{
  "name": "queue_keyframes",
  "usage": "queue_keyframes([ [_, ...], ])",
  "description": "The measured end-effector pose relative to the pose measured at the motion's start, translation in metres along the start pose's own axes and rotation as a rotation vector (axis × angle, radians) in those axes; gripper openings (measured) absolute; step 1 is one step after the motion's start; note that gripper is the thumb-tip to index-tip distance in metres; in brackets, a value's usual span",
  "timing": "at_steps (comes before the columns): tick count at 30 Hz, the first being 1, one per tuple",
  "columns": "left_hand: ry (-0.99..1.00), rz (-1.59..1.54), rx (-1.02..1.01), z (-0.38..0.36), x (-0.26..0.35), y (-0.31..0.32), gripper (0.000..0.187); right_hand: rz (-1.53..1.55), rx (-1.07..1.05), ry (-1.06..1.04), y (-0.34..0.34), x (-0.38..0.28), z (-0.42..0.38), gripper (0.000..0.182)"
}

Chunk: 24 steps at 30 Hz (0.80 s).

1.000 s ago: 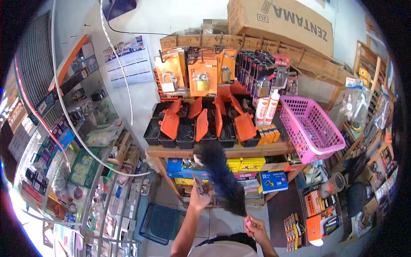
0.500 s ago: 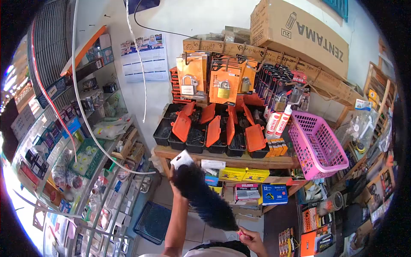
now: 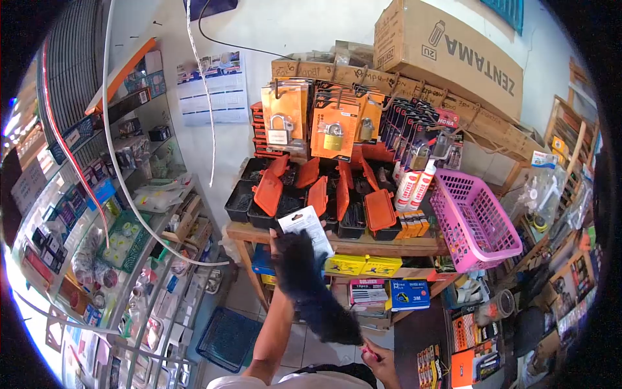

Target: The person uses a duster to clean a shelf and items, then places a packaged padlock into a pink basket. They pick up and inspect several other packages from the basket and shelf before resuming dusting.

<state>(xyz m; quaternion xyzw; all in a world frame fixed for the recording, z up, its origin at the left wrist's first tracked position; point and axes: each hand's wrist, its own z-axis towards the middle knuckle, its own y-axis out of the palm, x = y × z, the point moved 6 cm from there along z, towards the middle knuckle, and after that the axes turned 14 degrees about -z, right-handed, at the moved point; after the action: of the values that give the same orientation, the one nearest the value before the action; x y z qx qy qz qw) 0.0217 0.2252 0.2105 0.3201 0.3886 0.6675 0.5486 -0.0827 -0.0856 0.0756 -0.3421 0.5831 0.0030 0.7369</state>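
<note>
My right hand (image 3: 383, 364) is wrapped round the pink handle (image 3: 369, 352) of a fluffy black duster (image 3: 310, 295). The duster slants up and left across my left forearm and wrist, its head against a white hang-hole card pack (image 3: 310, 228). My left hand (image 3: 275, 249) grips this pack at its left side, the fingers mostly hidden behind the fibres. What the pack contains cannot be made out. Just beyond it, on the wooden shelf (image 3: 291, 241), stand black bins (image 3: 241, 200) with orange lids (image 3: 267, 192).
Carded padlocks (image 3: 334, 133) hang behind the bins. Sealant tubes (image 3: 414, 188) and a pink basket (image 3: 476, 223) stand to the right. Boxes (image 3: 409, 295) fill the lower shelf. A glass display rack (image 3: 146, 259) is on the left, with a dark crate (image 3: 225, 340) on the floor.
The white pack has swung out to the right of the duster head and now shows more of its face. My left hand has moved slightly right and up; the duster stands steeper.
</note>
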Motion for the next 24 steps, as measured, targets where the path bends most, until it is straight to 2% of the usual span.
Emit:
queue_keyframes([
  [1, -0.041, -0.022, 0.016, 0.001, -0.004, 0.003, 0.082, 0.126, 0.040, 0.054, 0.001, 0.009, 0.000, 0.050],
  [2, 0.072, 0.104, 0.255, -0.002, -0.001, -0.009, 0.082, 0.252, 0.079, 0.109, 0.001, 0.010, 0.001, 0.052],
  [4, 0.134, 0.010, 0.325, 0.001, -0.007, -0.007, 0.082, 0.236, 0.066, 0.136, 0.000, 0.002, -0.002, 0.051],
  [5, 0.110, 0.087, 0.348, -0.001, -0.010, -0.008, 0.081, 0.221, 0.046, 0.160, -0.002, -0.003, -0.001, 0.050],
  [6, -0.011, 0.066, 0.194, 0.000, -0.013, -0.010, 0.080, 0.218, 0.046, 0.158, -0.005, -0.004, 0.001, 0.050],
  [8, 0.048, 0.176, 0.283, -0.001, -0.020, -0.020, 0.079, 0.063, -0.011, 0.147, -0.005, -0.005, 0.003, 0.051],
  [9, -0.021, -0.026, 0.070, -0.001, -0.027, 0.009, 0.075, 0.065, -0.010, 0.147, -0.003, -0.005, 0.004, 0.051],
  [10, 0.097, 0.105, 0.321, -0.002, -0.023, 0.014, 0.071, 0.223, 0.029, 0.170, 0.000, -0.003, 0.006, 0.051],
  [11, 0.097, 0.051, 0.350, -0.003, -0.024, 0.008, 0.069, 0.380, 0.067, 0.193, 0.001, 0.001, 0.008, 0.051],
  [12, 0.099, -0.004, 0.379, -0.004, -0.026, 0.003, 0.068, 0.378, 0.065, 0.194, 0.002, 0.008, 0.010, 0.051],
  [13, 0.099, 0.053, 0.351, -0.004, -0.027, 0.003, 0.068, 0.243, 0.028, 0.087, 0.003, 0.013, 0.014, 0.049],
  [14, 0.019, 0.031, 0.133, -0.002, -0.029, 0.000, 0.067, 0.109, -0.008, -0.018, 0.004, 0.016, 0.019, 0.047],
  [16, -0.080, -0.099, 0.020, 0.002, -0.027, -0.028, 0.068, 0.157, 0.039, 0.000, 0.002, 0.022, 0.028, 0.045],
  [17, 0.027, -0.061, 0.097, -0.002, -0.017, -0.026, 0.069, 0.210, 0.095, 0.025, 0.002, 0.023, 0.028, 0.043],
  [18, 0.130, -0.017, 0.178, -0.010, -0.008, -0.019, 0.070, 0.269, 0.030, 0.094, 0.004, 0.023, 0.029, 0.041],
  [19, 0.145, 0.105, 0.211, -0.011, -0.011, -0.007, 0.067, 0.272, -0.019, 0.038, 0.007, 0.020, 0.031, 0.045],
  [20, 0.181, 0.290, 0.404, -0.016, -0.011, 0.002, 0.060, 0.270, -0.069, -0.029, 0.007, 0.016, 0.035, 0.050],
  [22, 0.175, 1.301, 0.311, -0.016, 0.024, -0.050, 0.053, 0.272, -0.071, -0.057, -0.006, -0.001, 0.044, 0.048],
  [23, 0.140, 1.298, 0.296, -0.015, 0.015, -0.038, 0.053, 0.252, -0.112, -0.108, -0.009, -0.007, 0.043, 0.045],
  [24, 0.230, 0.918, 0.312, -0.018, 0.010, -0.014, 0.051, 0.257, -0.085, -0.095, -0.013, 0.001, 0.040, 0.045],
])
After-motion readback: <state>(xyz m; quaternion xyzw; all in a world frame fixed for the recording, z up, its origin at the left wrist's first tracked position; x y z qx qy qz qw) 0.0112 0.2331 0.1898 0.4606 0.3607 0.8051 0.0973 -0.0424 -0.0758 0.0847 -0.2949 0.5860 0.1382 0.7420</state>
